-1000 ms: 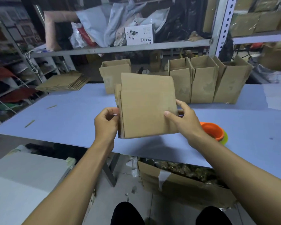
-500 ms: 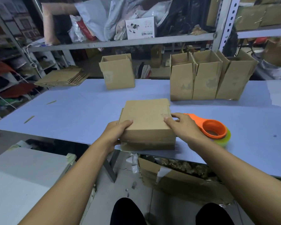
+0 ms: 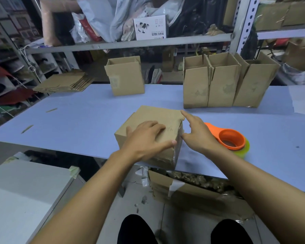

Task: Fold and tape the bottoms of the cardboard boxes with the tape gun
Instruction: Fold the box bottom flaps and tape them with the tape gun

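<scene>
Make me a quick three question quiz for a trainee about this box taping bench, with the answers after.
1. True or false: the left hand lies flat on top of the box being worked on.
2. Which item sits on the table just past the right hand? A) scissors B) orange tape gun C) marker
3. How many open boxes stand side by side at the back right?

Key
1. True.
2. B; the hand is not holding it.
3. Three, with a single open box further left and a stack of flat cardboard at the far left.
</scene>
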Available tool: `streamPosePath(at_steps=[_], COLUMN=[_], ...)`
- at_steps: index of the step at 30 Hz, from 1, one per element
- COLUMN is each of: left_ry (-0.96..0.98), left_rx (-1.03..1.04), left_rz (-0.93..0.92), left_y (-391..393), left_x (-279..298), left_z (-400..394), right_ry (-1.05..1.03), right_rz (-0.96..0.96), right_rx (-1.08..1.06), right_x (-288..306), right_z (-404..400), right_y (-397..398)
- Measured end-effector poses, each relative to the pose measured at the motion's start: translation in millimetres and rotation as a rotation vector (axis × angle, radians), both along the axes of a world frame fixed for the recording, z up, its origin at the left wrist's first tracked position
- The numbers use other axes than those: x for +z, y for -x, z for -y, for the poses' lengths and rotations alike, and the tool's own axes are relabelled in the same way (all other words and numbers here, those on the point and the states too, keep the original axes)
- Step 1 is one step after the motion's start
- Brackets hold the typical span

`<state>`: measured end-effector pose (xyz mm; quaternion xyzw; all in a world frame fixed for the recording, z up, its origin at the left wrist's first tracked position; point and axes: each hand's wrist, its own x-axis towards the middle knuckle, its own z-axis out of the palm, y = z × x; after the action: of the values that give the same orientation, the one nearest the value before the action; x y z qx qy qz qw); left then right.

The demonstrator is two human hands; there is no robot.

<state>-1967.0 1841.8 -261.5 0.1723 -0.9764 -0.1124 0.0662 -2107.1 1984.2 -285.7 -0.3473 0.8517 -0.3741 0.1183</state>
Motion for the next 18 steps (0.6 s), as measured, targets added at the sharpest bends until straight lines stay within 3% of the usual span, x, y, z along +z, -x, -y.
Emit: streamPosePath(at_steps=[4, 8, 13, 18], left_ry=[-0.072, -0.104, -0.113, -0.193], left_rx=[-0.119, -0.117, -0.101, -0.103], left_rz=[0.109, 0.099, -0.044, -0.049], left_y=[-6, -8, -12, -13], left_x=[19, 21, 3, 6], left_z=[17, 19, 12, 13], right_ry=[-0.11, 0.013, 0.348, 0.44], right_rz=[-0.011, -0.024, 0.318, 0.598], right_rx=[0.087, -0.048, -0.207, -0.25], right_x=[-2, -3, -8, -17], right_z=[-1, 0, 2, 15], right_y=[7, 1, -16, -30])
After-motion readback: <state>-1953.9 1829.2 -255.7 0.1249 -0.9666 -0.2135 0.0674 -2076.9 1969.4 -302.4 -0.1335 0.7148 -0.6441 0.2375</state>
